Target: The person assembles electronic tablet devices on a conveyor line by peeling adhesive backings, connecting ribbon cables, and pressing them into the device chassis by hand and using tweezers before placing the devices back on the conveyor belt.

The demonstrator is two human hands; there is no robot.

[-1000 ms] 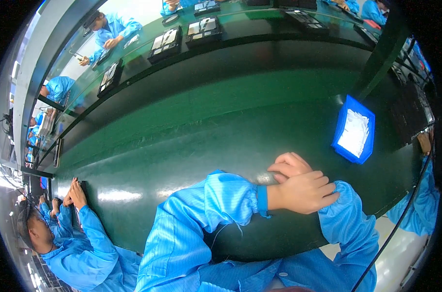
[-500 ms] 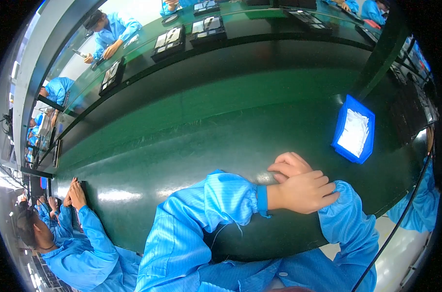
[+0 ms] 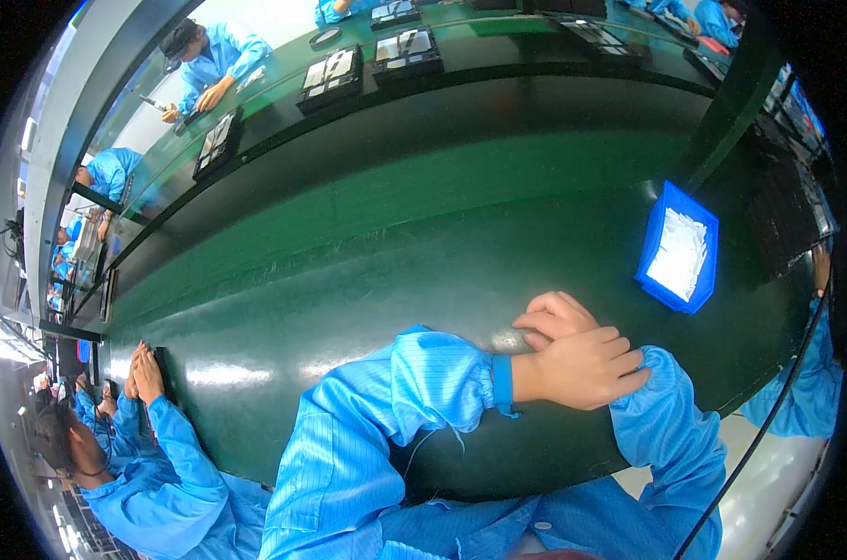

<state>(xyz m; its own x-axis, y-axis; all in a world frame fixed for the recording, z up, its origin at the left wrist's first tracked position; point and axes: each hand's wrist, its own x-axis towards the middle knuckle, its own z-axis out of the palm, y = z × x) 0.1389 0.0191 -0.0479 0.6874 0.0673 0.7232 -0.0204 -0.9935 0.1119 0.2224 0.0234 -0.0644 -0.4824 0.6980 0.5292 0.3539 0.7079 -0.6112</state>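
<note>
My left hand (image 3: 580, 370) lies across my right wrist, its fingers wrapped over the wrist and the edge of the blue sleeve. Beneath and just beyond it, my right hand (image 3: 556, 315) rests on the green table (image 3: 395, 271) with its fingers curled in. Nothing shows in the right hand, though part of its palm is hidden. Both forearms, in blue striped sleeves, cross in front of me. To the right of the hands stands a blue plastic bin (image 3: 644, 271) holding a pile of thin white pieces (image 3: 680, 254).
Black trays (image 3: 330, 79) with pale flat parts line a raised green surface (image 3: 283, 117) across the far side. A co-worker (image 3: 143, 476) in blue sits at my left, hands on the table. A dark post (image 3: 727, 126) rises behind the bin; a black cable (image 3: 759, 429) hangs at right.
The black trays on the far raised surface have shifted slightly to the right. The co-worker at left has moved a little. My hands and the blue bin stay where they were.
</note>
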